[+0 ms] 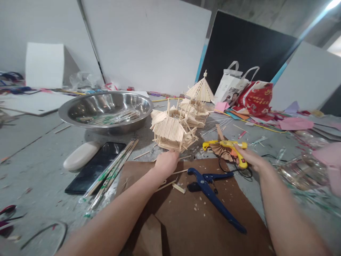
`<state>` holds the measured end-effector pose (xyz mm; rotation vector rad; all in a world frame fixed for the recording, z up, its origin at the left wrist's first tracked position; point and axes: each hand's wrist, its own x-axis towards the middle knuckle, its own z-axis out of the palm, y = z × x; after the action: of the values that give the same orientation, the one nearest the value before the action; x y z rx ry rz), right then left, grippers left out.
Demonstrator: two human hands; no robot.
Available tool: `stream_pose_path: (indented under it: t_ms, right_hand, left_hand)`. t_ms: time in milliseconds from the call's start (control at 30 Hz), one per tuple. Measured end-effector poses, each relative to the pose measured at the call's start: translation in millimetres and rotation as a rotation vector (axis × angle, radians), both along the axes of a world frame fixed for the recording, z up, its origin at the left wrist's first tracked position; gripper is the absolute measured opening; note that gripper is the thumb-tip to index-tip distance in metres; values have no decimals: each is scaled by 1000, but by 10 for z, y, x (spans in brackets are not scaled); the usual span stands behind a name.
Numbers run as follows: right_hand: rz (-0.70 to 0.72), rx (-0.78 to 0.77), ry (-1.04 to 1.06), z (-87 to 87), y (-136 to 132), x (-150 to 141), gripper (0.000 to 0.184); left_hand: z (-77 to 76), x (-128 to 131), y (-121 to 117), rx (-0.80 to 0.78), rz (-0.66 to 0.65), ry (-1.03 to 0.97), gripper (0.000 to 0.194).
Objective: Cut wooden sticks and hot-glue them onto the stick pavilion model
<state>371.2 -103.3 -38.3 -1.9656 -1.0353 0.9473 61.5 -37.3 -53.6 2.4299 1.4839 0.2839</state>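
A model of small houses built from wooden sticks [174, 131] stands on the grey floor ahead of me. My left hand [165, 163] rests at its near edge, fingers curled under and touching the base; what they pinch is hidden. My right hand [249, 158] is closed round the handle of a yellow glue gun [226, 145], which lies over a brown paper fan with its nozzle pointing left. Blue-handled cutters [210, 190] lie on brown cardboard [197, 220] between my forearms, among short stick offcuts.
A steel bowl [106, 110] holding chopsticks sits at the back left. A black phone [96, 167], a white oval case [81, 155] and wrapped chopsticks [112, 172] lie to the left. White and red bags [243, 92], coloured paper and boards stand behind.
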Motion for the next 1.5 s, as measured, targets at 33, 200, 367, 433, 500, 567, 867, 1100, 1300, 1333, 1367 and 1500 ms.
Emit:
stream_pose_path:
  t_ms: [33,200,367,433,500,567,867,1100,1300,1333,1367,1500]
  right_hand:
    - [-4,-34,-35,-4,6,2,50]
    - [-27,-237,-143,-20,18,4,54]
    - [29,-452,-288,-130,26,29,63]
    - [64,-458,-389,-120,45,53,66]
    - [94,-453,-563,-26,64,57,69]
    - [115,-458,-761,151,65,-10,73]
    - [774,-160,-895,466,-439,-1139,83]
    - [883,-284,-893,104,-590,-1183,106]
    - [844,-107,-938,88,-561,-1177,80]
    - [833,-83,-938,90,-562,-1176,77]
    - [824,-60,-933,95,-563,-1172,74]
    - [779,-3,-909,154,-566,-1138,68]
  left_hand:
    - [17,0,-7,6,-15,64,19]
    - [132,-39,-38,91,-90,150,24]
    - [338,-111,-102,75,-217,167,23]
    - [406,-126,-146,22,-269,224,22]
    - [434,-138,-181,-13,-313,278,22]
    - [421,-152,-193,-27,-335,308,20]
    - [365,-165,-196,-34,-330,288,18]
    - [639,-344,-173,-132,-358,280,17]
    - [886,-458,-156,-466,-248,-253,22]
    - [892,-418,-180,-520,-205,-383,25]
    - [884,-365,-212,-570,-165,-508,27]
    - [729,-92,-384,-740,-17,-950,20]
